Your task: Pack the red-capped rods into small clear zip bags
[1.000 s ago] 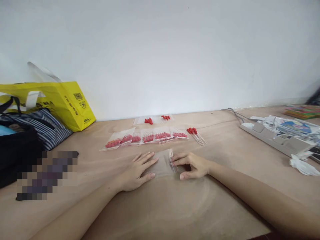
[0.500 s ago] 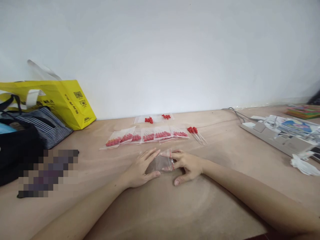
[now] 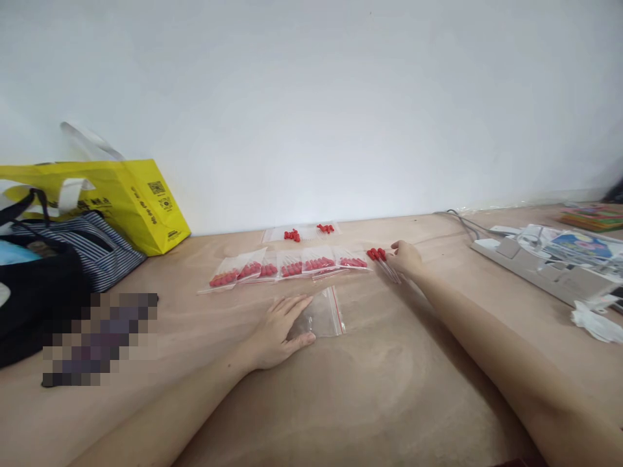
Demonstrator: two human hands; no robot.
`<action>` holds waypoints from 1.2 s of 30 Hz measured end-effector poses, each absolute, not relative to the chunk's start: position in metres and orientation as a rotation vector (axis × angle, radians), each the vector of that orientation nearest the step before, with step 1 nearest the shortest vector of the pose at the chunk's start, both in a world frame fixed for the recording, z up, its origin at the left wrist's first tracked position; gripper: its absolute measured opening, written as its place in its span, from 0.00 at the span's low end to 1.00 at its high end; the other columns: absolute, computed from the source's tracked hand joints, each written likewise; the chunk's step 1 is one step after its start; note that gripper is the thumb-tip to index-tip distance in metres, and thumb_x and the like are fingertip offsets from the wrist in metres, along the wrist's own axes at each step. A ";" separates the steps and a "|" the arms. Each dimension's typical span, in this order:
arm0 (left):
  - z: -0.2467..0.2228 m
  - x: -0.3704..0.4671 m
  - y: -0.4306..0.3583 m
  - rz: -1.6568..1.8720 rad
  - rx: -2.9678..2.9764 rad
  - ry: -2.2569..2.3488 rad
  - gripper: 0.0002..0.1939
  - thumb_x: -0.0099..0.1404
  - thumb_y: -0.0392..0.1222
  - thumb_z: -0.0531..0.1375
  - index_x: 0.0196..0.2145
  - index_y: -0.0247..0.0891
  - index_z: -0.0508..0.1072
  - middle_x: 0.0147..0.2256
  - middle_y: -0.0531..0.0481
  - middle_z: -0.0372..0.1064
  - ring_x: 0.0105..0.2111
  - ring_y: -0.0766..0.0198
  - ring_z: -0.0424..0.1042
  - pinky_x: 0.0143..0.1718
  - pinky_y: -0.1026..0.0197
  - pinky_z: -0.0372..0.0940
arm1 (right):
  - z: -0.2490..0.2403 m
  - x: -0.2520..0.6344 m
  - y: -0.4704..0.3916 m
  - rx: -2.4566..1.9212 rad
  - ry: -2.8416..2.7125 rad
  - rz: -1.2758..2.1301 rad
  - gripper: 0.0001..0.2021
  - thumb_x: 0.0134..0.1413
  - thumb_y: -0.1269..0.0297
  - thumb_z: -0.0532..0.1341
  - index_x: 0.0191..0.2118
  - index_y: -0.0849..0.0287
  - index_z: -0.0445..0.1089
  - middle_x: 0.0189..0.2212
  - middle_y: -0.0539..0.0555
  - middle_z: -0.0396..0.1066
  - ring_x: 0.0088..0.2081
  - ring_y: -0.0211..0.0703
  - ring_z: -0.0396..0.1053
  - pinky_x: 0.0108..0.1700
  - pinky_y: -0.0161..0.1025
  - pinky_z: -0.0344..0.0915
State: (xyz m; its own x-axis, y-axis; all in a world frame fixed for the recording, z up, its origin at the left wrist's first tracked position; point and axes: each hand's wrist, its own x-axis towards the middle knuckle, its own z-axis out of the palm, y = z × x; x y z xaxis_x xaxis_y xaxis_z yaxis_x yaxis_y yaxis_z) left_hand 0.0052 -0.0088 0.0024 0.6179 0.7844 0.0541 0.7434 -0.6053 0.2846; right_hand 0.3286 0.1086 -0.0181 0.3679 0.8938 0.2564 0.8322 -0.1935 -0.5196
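My left hand (image 3: 280, 331) lies on the table with its thumb and fingers spread, resting on the left part of a clear zip bag (image 3: 321, 314). The bag lies flat, its red-striped zip edge facing right. Farther off, my right hand (image 3: 406, 259) is beside a small bunch of red-headed sticks (image 3: 378, 254), its fingertips over their pale shafts. Those fingers look apart, and the sticks still lie on the table. A row of filled zip bags (image 3: 292, 266), each with red-headed sticks inside, lies beyond my left hand.
Behind the row, near the wall, are more bagged red-headed sticks (image 3: 292, 236). A yellow bag (image 3: 165, 220), a striped bag (image 3: 107, 250) and a blurred-out object (image 3: 100, 340) occupy the left. A power strip (image 3: 540, 269) and crumpled white tissue (image 3: 596, 322) lie right.
My right hand has left the zip bag's opening and moved away and to the right, up to the loose red-headed sticks. My left hand stays on the bag.
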 end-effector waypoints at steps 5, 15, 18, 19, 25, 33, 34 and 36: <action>0.002 0.005 -0.009 0.263 2.629 1.237 0.30 0.62 0.52 0.51 0.58 0.37 0.49 0.58 0.43 0.49 0.57 0.53 0.48 0.56 0.47 0.44 | -0.029 0.341 0.121 -2.098 -1.500 0.306 0.22 0.44 0.61 0.58 0.45 0.71 0.63 0.37 0.66 0.69 0.39 0.52 0.67 0.36 0.40 0.61; -0.001 0.006 -0.008 0.286 2.629 1.244 0.30 0.62 0.53 0.51 0.57 0.37 0.50 0.57 0.43 0.49 0.57 0.53 0.48 0.56 0.48 0.45 | -0.001 0.321 0.083 -1.568 -1.422 0.537 0.30 0.48 0.64 0.54 0.56 0.63 0.43 0.29 0.51 0.65 0.26 0.38 0.65 0.29 0.35 0.62; -0.002 0.006 -0.007 0.284 2.638 1.239 0.30 0.62 0.52 0.51 0.57 0.37 0.49 0.58 0.43 0.49 0.57 0.54 0.47 0.56 0.48 0.44 | -0.007 0.289 0.057 -1.216 -1.326 0.807 0.37 0.46 0.60 0.56 0.58 0.57 0.32 0.25 0.46 0.61 0.19 0.34 0.61 0.24 0.35 0.62; -0.002 0.006 -0.007 0.283 2.639 1.239 0.30 0.62 0.52 0.51 0.57 0.38 0.49 0.58 0.43 0.49 0.57 0.54 0.47 0.56 0.47 0.43 | -0.011 0.278 0.049 -1.144 -1.310 0.877 0.36 0.46 0.59 0.56 0.58 0.57 0.34 0.24 0.45 0.60 0.19 0.34 0.61 0.24 0.35 0.62; -0.002 0.006 -0.007 0.273 2.626 1.251 0.30 0.62 0.52 0.51 0.57 0.38 0.49 0.58 0.43 0.49 0.57 0.53 0.47 0.56 0.45 0.42 | -0.030 0.236 0.030 -0.982 -1.191 1.050 0.29 0.45 0.54 0.57 0.51 0.54 0.44 0.25 0.45 0.58 0.22 0.34 0.63 0.25 0.37 0.65; 0.000 0.008 -0.008 0.344 2.607 1.244 0.30 0.61 0.51 0.52 0.57 0.38 0.50 0.57 0.43 0.50 0.56 0.53 0.49 0.56 0.47 0.45 | -0.031 0.223 0.013 -0.852 -1.339 1.297 0.21 0.44 0.48 0.57 0.39 0.57 0.56 0.25 0.47 0.61 0.22 0.32 0.64 0.26 0.34 0.64; 0.000 0.008 -0.008 0.353 2.604 1.239 0.30 0.61 0.51 0.52 0.57 0.38 0.50 0.57 0.43 0.50 0.56 0.53 0.49 0.56 0.47 0.45 | -0.030 0.223 0.012 -0.852 -1.389 1.319 0.20 0.45 0.49 0.57 0.38 0.57 0.56 0.24 0.46 0.62 0.18 0.29 0.61 0.22 0.32 0.61; -0.001 0.008 -0.007 0.360 2.602 1.225 0.30 0.61 0.52 0.52 0.57 0.39 0.49 0.57 0.44 0.50 0.56 0.53 0.49 0.56 0.46 0.45 | -0.029 0.224 0.010 -0.862 -1.465 1.360 0.18 0.46 0.50 0.58 0.36 0.57 0.55 0.22 0.44 0.62 0.13 0.25 0.53 0.15 0.28 0.52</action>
